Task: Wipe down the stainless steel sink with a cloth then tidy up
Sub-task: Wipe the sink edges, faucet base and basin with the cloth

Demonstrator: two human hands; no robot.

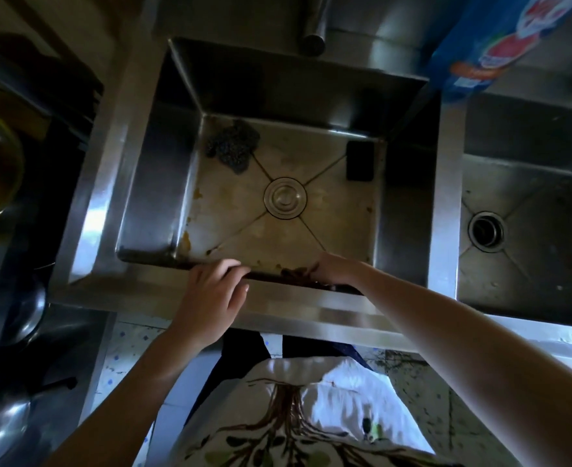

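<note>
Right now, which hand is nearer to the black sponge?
Right. The right hand is in the sink, straight across from the black sponge; the left hand grips its rim farther left.

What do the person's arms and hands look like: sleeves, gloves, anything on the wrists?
Both forearms are bare as far as the frame shows, with no sleeves in view. The left hand and right hand have no gloves, and there is no watch or bracelet. The only clothing visible is a white garment printed with a brown tree and green leaves.

blue packet (500,45) top right, print blurred, no text legible anywhere
</note>
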